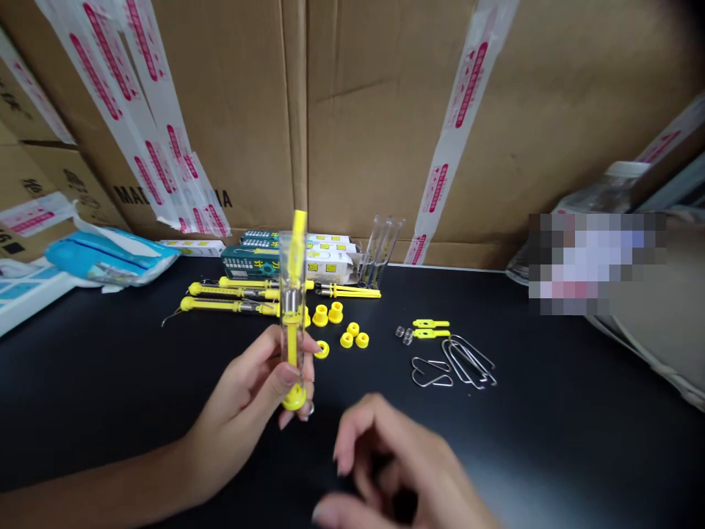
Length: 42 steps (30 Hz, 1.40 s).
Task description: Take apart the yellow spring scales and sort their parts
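Observation:
My left hand [242, 397] holds upright a clear plastic tube [291, 308] with a yellow rod, a metal spring section and a round yellow base inside or on it. A yellow plastic ring [322, 350] lies just beyond those fingertips. My right hand [385, 463] hovers low over the black table [551, 441], blurred, with its fingers loosely curled and apart and nothing visible in them. Several yellow plastic caps [346, 330] sit beyond it, and several assembled yellow spring tools [231, 292] lie to the left.
Right of the caps lie bent wire clips [468, 364], tiny springs [404, 335] and yellow pieces [430, 328]. Printed boxes [330, 257], clear tubes [380, 251] and a blue packet [107, 257] stand at the back, against taped cardboard cartons [385, 125].

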{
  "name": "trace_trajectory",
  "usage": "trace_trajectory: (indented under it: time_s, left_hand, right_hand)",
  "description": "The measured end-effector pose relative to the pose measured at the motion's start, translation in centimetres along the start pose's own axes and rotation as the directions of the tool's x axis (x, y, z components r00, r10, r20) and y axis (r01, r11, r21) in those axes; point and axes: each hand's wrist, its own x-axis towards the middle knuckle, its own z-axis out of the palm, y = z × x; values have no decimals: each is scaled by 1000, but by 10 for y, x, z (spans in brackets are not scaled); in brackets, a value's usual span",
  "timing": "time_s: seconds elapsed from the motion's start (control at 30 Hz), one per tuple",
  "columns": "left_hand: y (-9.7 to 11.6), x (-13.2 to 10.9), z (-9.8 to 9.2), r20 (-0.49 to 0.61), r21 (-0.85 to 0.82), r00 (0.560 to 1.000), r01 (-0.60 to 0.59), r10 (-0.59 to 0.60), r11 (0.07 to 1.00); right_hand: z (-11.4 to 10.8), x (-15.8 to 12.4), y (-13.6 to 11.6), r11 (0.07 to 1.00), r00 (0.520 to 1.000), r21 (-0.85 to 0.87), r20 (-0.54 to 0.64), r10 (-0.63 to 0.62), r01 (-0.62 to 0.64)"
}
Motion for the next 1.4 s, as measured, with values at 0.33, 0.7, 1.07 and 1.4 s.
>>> trace_trajectory:
  time_s: [0.33, 0.7, 1.07, 1.4]
  left_hand:
    - [-12, 20, 37, 16, -130, 997, 80, -79, 988]
    - [-14, 19, 32, -56, 75, 970, 241, -237, 968]
    - [-18, 20, 34, -140, 111, 947, 305, -289, 946]
    - [-16, 19, 34, -168, 145, 918, 383, -359, 912]
  right_hand:
    - [-15, 30, 22, 779, 969, 611, -77, 235, -141]
    - [-20, 27, 20, 637, 959, 741, 35, 280, -213]
    - [-20, 28, 19, 619, 930, 736, 40, 366, -275]
    - [-15, 28, 17, 643, 906, 716, -35, 421, -271]
